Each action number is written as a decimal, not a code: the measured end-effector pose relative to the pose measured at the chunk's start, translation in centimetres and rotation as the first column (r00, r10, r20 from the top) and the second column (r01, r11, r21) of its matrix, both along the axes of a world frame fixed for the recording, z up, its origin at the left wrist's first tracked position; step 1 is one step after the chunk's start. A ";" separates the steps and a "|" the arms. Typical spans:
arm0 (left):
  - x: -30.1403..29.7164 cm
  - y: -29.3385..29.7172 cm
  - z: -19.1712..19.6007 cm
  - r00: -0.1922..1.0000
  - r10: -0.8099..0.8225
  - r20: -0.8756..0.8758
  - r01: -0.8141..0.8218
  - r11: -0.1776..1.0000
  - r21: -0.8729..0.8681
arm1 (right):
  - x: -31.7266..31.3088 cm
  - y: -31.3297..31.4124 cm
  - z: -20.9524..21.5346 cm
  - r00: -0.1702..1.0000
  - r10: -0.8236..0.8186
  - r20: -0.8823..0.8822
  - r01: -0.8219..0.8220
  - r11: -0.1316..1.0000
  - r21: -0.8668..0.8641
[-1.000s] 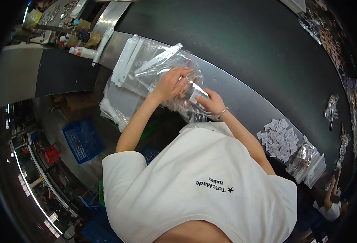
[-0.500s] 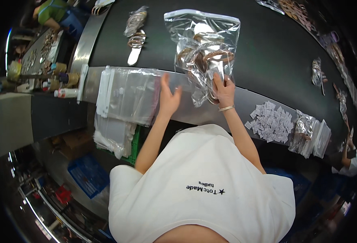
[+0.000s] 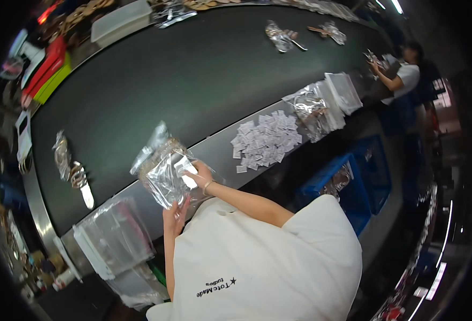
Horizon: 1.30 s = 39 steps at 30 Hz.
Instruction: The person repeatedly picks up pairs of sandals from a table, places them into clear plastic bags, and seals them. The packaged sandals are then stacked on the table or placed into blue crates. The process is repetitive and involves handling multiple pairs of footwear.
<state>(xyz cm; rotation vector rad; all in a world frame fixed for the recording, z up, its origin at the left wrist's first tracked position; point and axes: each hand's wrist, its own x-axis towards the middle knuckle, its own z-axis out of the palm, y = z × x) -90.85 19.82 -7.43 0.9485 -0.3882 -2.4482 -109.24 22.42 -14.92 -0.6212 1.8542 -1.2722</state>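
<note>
Head, hands (image 3: 174, 218) (image 3: 201, 175) on bag (image 3: 163, 168), left loose, right gripping

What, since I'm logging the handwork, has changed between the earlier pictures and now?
The filled clear bag has come nearer the shirt, the right hand still holding it; the left hand, apart from it half a second ago, is now at its near end. White packet pile and flat bags stay put.

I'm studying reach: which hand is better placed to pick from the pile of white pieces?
Probably the right hand: nearer the white pile, though holding the clear bag; the left hand, at the bag's lower edge, is farther.
</note>
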 end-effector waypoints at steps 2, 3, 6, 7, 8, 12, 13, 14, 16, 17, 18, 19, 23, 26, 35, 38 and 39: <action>0.6 0.0 -1.4 0.991 -0.116 0.064 0.121 0.989 -0.085 | -0.3 1.8 1.6 0.959 0.157 -0.236 -0.133 0.984 0.116; 0.9 0.1 -2.0 0.981 -0.164 0.102 0.176 0.977 -0.124 | -0.7 1.9 2.2 0.919 0.185 -0.349 -0.151 0.981 0.122; -1.1 -1.5 -1.2 0.964 -0.072 0.255 0.132 0.965 -0.225 | -0.9 0.0 6.2 0.924 0.283 -0.258 -0.227 0.948 0.224; -2.0 -2.0 -1.3 0.976 -0.008 0.218 0.056 0.976 -0.212 | -0.9 0.0 3.1 0.862 0.191 -0.470 -0.156 0.981 0.112; -2.2 -2.0 -3.1 0.985 0.090 0.146 -0.047 0.960 -0.276 | -1.6 -0.7 1.7 0.914 0.240 -0.327 -0.233 0.970 0.060; 0.6 -0.4 -4.5 0.888 -0.027 0.458 0.131 0.971 -0.198 | 0.2 0.7 5.5 0.322 0.444 -0.836 -0.288 0.887 0.360; 1.0 -0.3 -3.3 0.876 -0.024 0.482 0.115 0.980 -0.160 | 1.7 0.7 6.4 0.383 0.513 -0.768 -0.413 0.839 0.354; 1.1 -0.2 -2.5 0.865 -0.029 0.501 0.102 0.988 -0.118 | 2.5 0.8 7.3 0.428 0.585 -0.689 -0.527 0.781 0.336; 2.0 -0.3 -1.9 0.864 -0.005 0.503 0.081 0.988 -0.129 | 5.0 -0.2 6.4 0.483 0.698 -0.528 -0.660 0.687 0.304; 1.5 -0.6 -1.7 0.872 -0.003 0.490 0.082 0.987 -0.140 | 5.9 -1.0 6.1 0.498 0.741 -0.450 -0.707 0.648 0.284; 0.9 -0.7 -0.3 0.809 0.032 0.587 0.129 0.964 -0.231 | 6.3 -1.8 6.8 0.352 0.831 -0.430 -0.793 0.509 0.334; 2.1 -0.4 -2.0 0.796 0.082 0.600 0.081 0.968 -0.239 | 6.9 -1.2 5.9 0.322 0.758 -0.567 -0.851 0.494 0.178; 1.7 1.2 -3.6 0.824 0.054 0.565 0.058 0.982 -0.178 | 3.7 1.7 9.2 0.173 0.773 -0.610 -0.839 0.440 0.320; 1.5 1.0 -2.9 0.825 0.047 0.564 0.062 0.983 -0.172 | -4.4 10.3 6.5 0.190 0.791 -0.581 -0.712 0.518 0.473; 4.9 -2.8 2.9 0.626 0.423 0.654 0.752 -0.106 -0.651 | -9.5 17.2 6.0 0.639 0.685 -0.351 -0.506 0.717 0.479; 4.4 -4.8 1.3 0.682 0.319 0.658 0.704 -0.530 -0.473 | -7.9 8.0 8.4 0.197 0.361 -0.911 -0.671 0.728 0.143; 4.2 -5.6 0.4 0.699 0.244 0.672 0.658 -0.586 -0.472 | -7.8 6.2 8.3 0.058 0.276 -0.959 -0.782 0.609 0.129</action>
